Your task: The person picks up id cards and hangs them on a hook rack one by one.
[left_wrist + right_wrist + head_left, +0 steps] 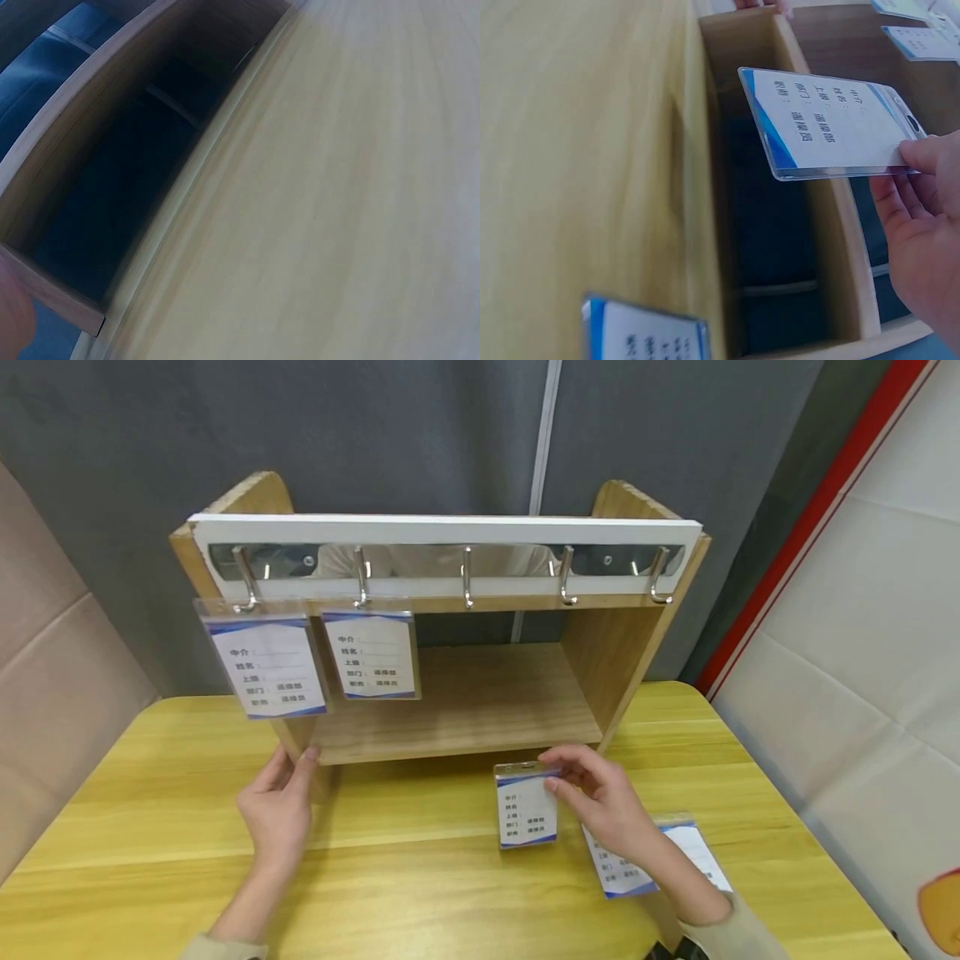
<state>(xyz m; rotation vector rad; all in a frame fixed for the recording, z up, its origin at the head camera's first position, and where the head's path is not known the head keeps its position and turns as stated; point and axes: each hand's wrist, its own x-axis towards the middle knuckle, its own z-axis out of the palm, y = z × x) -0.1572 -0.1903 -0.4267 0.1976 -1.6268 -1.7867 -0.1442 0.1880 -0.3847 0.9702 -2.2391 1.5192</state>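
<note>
Clear plastic badge holders: 5 total, each w/ 1 white blue-edged printed card (832,124) inside. 2 hang at the front of the light-brown open wooden rack (465,697), on the L-most 2 hooks: 1st hung holder (266,668) & 2nd hung holder (372,656). Hooks: 5 silver metal hooks (467,577) along the rack's white rail (450,532). Other 2, loose holder (622,870) & its neighbor (699,850), lie on the yellow wood-grain counter (420,893), partly hidden by R forearm. Held holder (525,814) is btwn the hands, nearer R, by rack's lower front edge. R hand (600,793) pinches its top corner, thumb vs. fingers. L hand (281,806) grips rack's lower L side panel, thumb on inner side.
</note>
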